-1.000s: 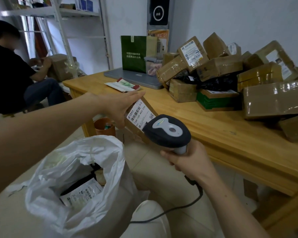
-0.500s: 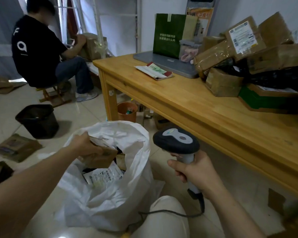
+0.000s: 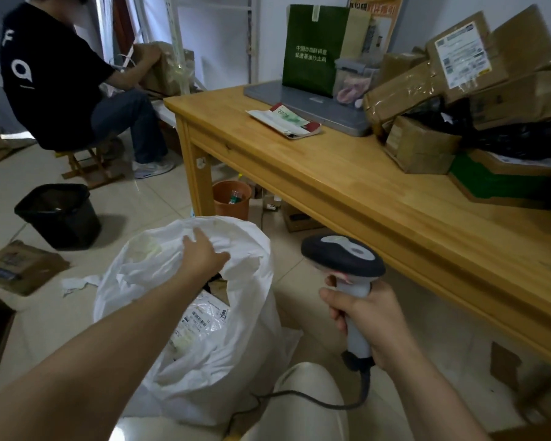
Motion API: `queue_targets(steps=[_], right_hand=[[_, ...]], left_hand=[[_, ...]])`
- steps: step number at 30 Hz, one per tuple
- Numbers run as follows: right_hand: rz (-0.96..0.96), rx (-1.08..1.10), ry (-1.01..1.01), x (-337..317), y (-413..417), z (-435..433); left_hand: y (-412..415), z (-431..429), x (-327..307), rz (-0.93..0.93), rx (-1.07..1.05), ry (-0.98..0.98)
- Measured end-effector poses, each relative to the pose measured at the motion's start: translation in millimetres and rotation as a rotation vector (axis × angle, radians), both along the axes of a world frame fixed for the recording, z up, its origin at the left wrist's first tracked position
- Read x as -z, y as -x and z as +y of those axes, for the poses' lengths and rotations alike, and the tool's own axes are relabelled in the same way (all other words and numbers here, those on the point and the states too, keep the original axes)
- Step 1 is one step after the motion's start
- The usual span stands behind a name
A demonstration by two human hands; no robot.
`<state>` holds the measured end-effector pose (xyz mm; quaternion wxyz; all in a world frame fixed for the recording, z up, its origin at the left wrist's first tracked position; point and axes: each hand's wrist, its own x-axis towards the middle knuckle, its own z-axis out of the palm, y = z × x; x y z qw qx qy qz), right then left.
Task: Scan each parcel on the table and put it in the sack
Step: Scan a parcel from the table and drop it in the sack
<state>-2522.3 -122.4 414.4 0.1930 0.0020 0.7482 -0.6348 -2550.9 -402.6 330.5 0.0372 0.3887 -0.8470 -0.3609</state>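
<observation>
Parcel gone from left hand [image 3: 204, 256] above sack [image 3: 204, 377]

Half a second ago it held a brown parcel; now its grip is empty, fingers spread over the white sack's mouth, centre frame. A labelled packet [image 3: 204, 316] lies inside. At lower right, the right hand [image 3: 369, 326] grips the scanner [image 3: 342, 256] by its handle. Remaining parcels [image 3: 458, 55] crowd the tabletop [image 3: 363, 192], upper right.

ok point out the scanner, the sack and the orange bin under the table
scanner [image 3: 342, 256]: head view, top of its dark head
sack [image 3: 236, 354]: head view, white outer wall on its right side
orange bin [image 3: 229, 211]: head view, front wall below the rim
</observation>
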Motion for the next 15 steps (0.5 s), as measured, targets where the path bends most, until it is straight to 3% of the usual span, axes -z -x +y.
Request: queue_targets(steps=[7,15], right_hand=[[0.007,0.246,0.300,-18.5,16.2,37.1],[0.065,0.488,0.478,-55.2,43.7,118.7]], left_hand=[[51.7,124.9,-73.0,0.454,0.374,0.169],[128.2,256.6,-137.0,0.537,0.702,0.258]])
